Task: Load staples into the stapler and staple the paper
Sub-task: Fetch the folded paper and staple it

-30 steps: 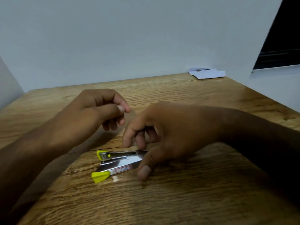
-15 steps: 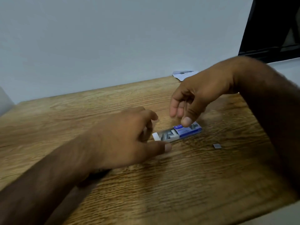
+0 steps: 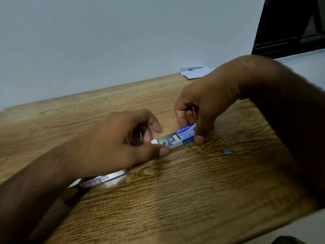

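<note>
Staple box [image 3: 177, 138] on bench [image 3: 175, 199], tray [image 3: 155, 141] slid out toward your left hand [image 3: 123, 140]. Your right hand [image 3: 202, 106] pinches blue sleeve [image 3: 187, 135]; left fingers [image 3: 155, 127] curl at tray end, grip unclear. Strips [image 3: 169, 139] inside: light, stiff, probably snap easily; pinch along long sides. Stapler [image 3: 103, 179] lies under left forearm.

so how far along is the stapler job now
Done: the box tray is slid out, staples showing. In hand: right hand grips the sleeve, left hand pinches the tray end. Left: taking a strip, loading the stapler lying under the left forearm, then stapling the paper at the far edge of the table.
</note>
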Action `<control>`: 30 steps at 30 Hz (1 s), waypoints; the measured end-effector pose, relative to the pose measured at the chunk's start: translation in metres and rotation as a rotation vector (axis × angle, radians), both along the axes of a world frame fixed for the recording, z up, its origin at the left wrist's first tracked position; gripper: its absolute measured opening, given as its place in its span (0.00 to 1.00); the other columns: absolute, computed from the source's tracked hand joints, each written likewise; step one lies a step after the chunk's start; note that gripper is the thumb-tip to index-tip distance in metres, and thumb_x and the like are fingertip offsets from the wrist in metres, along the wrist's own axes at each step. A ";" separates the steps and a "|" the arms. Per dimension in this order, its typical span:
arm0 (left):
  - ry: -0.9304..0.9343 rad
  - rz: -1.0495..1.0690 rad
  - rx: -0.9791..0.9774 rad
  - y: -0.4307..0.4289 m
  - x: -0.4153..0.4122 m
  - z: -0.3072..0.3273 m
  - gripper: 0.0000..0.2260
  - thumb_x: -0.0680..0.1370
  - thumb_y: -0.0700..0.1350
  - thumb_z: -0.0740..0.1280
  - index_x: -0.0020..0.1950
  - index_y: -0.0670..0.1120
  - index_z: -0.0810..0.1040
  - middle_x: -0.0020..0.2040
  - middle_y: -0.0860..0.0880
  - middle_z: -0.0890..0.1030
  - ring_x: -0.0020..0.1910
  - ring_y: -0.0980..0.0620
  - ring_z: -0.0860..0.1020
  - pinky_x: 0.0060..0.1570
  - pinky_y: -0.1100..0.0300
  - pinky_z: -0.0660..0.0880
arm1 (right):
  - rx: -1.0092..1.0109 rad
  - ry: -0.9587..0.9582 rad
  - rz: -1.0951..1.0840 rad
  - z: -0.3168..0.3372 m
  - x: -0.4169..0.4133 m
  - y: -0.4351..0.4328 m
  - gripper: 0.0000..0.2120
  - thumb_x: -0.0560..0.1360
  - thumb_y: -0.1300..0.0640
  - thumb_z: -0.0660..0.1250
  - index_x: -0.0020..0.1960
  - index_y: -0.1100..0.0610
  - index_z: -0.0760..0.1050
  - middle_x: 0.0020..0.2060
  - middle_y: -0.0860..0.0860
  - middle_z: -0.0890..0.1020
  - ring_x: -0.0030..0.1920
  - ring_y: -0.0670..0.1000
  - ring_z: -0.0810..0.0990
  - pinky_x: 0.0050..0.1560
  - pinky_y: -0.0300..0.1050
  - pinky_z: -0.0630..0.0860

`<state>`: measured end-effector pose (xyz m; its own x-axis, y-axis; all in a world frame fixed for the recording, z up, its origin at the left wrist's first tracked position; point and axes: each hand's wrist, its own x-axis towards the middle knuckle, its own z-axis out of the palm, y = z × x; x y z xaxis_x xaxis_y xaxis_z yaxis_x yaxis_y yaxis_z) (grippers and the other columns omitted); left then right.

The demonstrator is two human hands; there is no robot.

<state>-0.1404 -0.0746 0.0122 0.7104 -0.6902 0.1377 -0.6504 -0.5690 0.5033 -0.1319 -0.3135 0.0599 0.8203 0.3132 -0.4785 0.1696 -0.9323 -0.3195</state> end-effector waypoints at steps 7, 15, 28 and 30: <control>0.037 -0.063 -0.115 0.006 0.004 -0.005 0.06 0.74 0.57 0.75 0.45 0.56 0.85 0.38 0.56 0.85 0.32 0.59 0.81 0.35 0.53 0.79 | 0.067 0.021 0.000 0.000 -0.002 -0.004 0.14 0.64 0.58 0.83 0.47 0.53 0.83 0.41 0.51 0.88 0.37 0.46 0.86 0.40 0.40 0.80; -0.023 -0.027 -0.048 0.009 0.001 -0.003 0.12 0.69 0.62 0.75 0.48 0.59 0.86 0.42 0.61 0.85 0.38 0.58 0.82 0.40 0.51 0.82 | 0.184 0.002 0.022 -0.003 -0.002 0.005 0.13 0.63 0.56 0.83 0.44 0.52 0.84 0.37 0.51 0.88 0.33 0.44 0.85 0.35 0.35 0.80; -0.047 0.099 -0.095 0.003 -0.004 -0.003 0.11 0.64 0.60 0.77 0.41 0.58 0.85 0.32 0.61 0.83 0.29 0.60 0.79 0.35 0.57 0.77 | 0.256 -0.066 0.138 -0.011 0.000 0.026 0.15 0.64 0.54 0.83 0.48 0.54 0.83 0.41 0.55 0.87 0.32 0.44 0.84 0.36 0.38 0.80; -0.049 0.092 -0.096 0.004 -0.004 -0.003 0.11 0.63 0.60 0.77 0.41 0.58 0.85 0.33 0.61 0.83 0.30 0.60 0.80 0.35 0.57 0.77 | 0.258 -0.078 0.154 -0.012 0.000 0.029 0.15 0.64 0.54 0.83 0.48 0.54 0.83 0.43 0.58 0.87 0.33 0.45 0.84 0.37 0.41 0.81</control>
<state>-0.1440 -0.0705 0.0094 0.7611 -0.6041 0.2363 -0.6227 -0.5784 0.5270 -0.1324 -0.2850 0.0481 0.7847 0.5399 -0.3046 0.3363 -0.7836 -0.5223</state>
